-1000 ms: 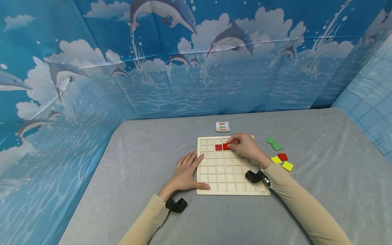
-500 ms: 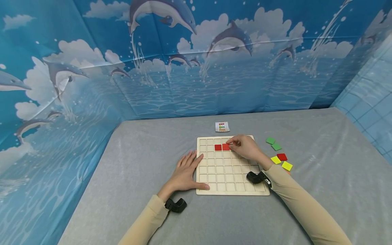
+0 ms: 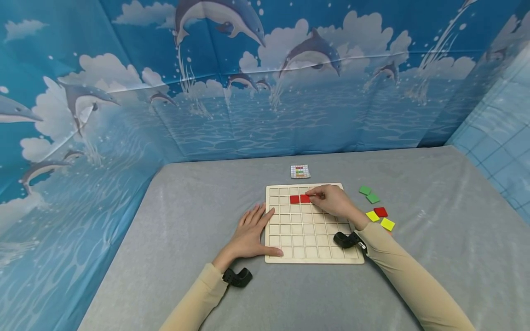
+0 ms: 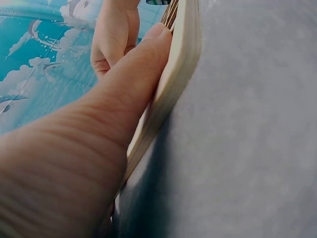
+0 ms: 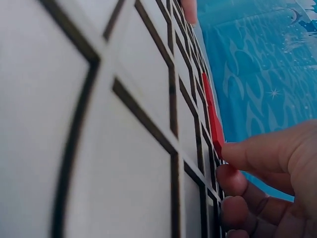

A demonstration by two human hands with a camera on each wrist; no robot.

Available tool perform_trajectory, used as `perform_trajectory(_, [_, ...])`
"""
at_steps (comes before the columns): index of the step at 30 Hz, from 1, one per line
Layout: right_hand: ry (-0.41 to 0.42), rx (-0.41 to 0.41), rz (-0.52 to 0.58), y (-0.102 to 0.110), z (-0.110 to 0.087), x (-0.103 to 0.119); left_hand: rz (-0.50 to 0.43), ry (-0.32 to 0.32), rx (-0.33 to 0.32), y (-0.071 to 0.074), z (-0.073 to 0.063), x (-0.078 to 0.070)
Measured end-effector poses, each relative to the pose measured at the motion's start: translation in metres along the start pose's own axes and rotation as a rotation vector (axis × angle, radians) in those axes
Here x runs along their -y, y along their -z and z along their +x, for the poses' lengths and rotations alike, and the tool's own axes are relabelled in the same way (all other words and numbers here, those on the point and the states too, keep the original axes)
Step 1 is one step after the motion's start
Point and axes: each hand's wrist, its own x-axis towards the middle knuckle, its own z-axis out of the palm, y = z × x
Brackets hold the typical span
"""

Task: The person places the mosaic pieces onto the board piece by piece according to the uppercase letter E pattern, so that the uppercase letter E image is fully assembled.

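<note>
My right hand (image 3: 332, 201), fingers narrowed, pinching a red tile (image 3: 304, 198) near the far edge of the wooden grid board (image 3: 304, 225), just right of a matching red tile (image 3: 294, 199), my left hand (image 3: 248, 235) with fingers spread wide, thumb on the board's near left corner, gray surface (image 3: 439, 207) beneath.

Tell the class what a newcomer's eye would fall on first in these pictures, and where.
The bright blue dolphin backdrop behind the gray table would probably come first. Next, perhaps, the two red tiles side by side on the pale gridded board, with the right hand touching one. Green tiles and yellow tiles lie to the board's right.
</note>
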Motion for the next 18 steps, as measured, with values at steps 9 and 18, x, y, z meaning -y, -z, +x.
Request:
perform_trajectory(9, [0.007, 0.019, -0.023, 0.0009, 0.0002, -0.0008, -0.003, 0.002, 0.001, 0.0009, -0.0006, -0.0004])
perform_trajectory(18, [0.063, 0.053, -0.027, 0.0043, -0.0018, -0.0012, -0.007, -0.001, -0.003, 0.0009, -0.0006, -0.0010])
